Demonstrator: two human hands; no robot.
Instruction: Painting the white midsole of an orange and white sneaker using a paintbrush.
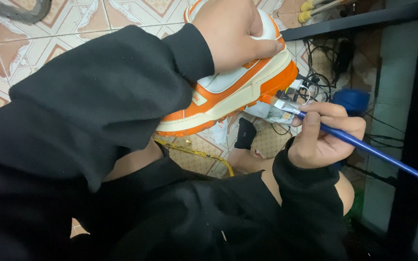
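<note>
My left hand (233, 31) grips an orange, white and cream sneaker (238, 89) from above, holding it tilted in the air over my lap. A blue-handled paintbrush (359, 142) is pinched in my right hand (322, 135), just right of the shoe. The brush's flat tip, loaded with orange paint, touches the orange edge of the sole near the heel. Both arms wear black sleeves.
Patterned floor tiles (35, 43) lie below. A yellow tape measure (199, 154), a foot in a black sock (245, 135) and scraps of paper are under the shoe. Tangled cables (322, 72) and a blue lid (351, 99) sit by a dark shelf frame (364, 19) on the right.
</note>
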